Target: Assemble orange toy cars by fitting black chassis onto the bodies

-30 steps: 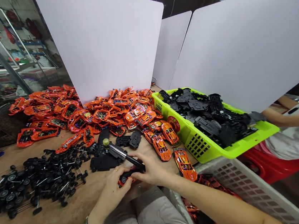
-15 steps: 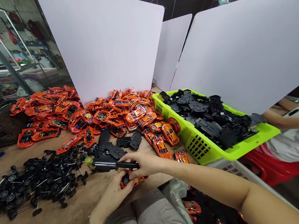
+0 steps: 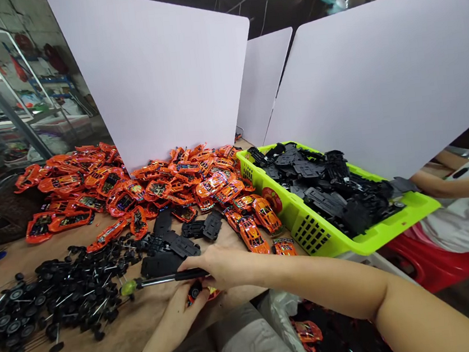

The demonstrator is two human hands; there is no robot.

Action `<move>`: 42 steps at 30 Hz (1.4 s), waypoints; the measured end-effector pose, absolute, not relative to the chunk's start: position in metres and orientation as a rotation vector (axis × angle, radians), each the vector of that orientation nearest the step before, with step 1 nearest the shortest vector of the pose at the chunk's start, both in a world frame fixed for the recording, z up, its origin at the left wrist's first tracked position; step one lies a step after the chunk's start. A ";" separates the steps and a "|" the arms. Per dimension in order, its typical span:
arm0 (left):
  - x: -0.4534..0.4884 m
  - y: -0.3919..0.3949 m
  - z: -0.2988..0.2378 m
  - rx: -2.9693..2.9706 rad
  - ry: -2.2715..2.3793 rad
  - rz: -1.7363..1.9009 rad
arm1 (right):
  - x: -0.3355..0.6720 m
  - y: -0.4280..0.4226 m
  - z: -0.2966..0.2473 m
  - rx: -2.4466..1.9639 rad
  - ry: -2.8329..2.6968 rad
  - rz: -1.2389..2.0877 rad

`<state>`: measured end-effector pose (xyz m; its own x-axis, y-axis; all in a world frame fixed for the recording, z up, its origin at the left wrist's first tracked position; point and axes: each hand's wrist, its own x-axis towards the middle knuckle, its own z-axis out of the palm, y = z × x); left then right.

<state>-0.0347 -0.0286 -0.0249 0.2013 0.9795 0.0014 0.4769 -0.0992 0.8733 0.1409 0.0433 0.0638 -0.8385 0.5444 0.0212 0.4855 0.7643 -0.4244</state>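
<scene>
My left hand (image 3: 177, 321) holds a small orange toy car (image 3: 212, 294) low over the wooden table, and my right hand mostly hides it. My right hand (image 3: 223, 269) is shut on the black handle of a screwdriver (image 3: 157, 281), whose metal shaft runs left to a green knob. The tool passes just above black plastic car chassis plates (image 3: 160, 265). Black wheel-and-axle sets (image 3: 62, 297) lie left of my hands. Loose orange toy car bodies (image 3: 252, 237) sit just beyond my right hand.
A large heap of orange car bodies (image 3: 134, 190) lies against white dividers (image 3: 164, 76). A lime-green basket (image 3: 307, 218) holds black chassis parts. A co-worker's arm (image 3: 442, 184) reaches it from the right. Below the table edge, a white crate (image 3: 380, 261) holds more cars.
The screwdriver has swung from pointing up-left to lying nearly level, its green knob now further left. My right hand has moved over the car, hiding more of it.
</scene>
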 end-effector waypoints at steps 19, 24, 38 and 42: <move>-0.019 -0.042 -0.060 2.179 1.536 1.052 | 0.193 -0.016 0.037 -0.927 -1.997 1.023; -0.017 -0.044 -0.065 2.502 1.516 1.047 | 0.250 -0.042 0.018 -1.349 -1.856 0.956; -0.014 -0.040 -0.057 2.656 1.480 1.071 | 0.252 -0.069 0.005 -1.316 -1.963 0.850; -0.014 -0.038 -0.056 2.675 1.460 1.117 | 0.251 -0.074 -0.002 -1.437 -2.082 0.884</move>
<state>-0.0137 -0.0376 -0.0557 0.3602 0.7037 0.6125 0.7755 -0.5908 0.2227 0.2505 -0.0738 -0.0024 -0.3503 0.9366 0.0105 0.6429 0.2486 -0.7245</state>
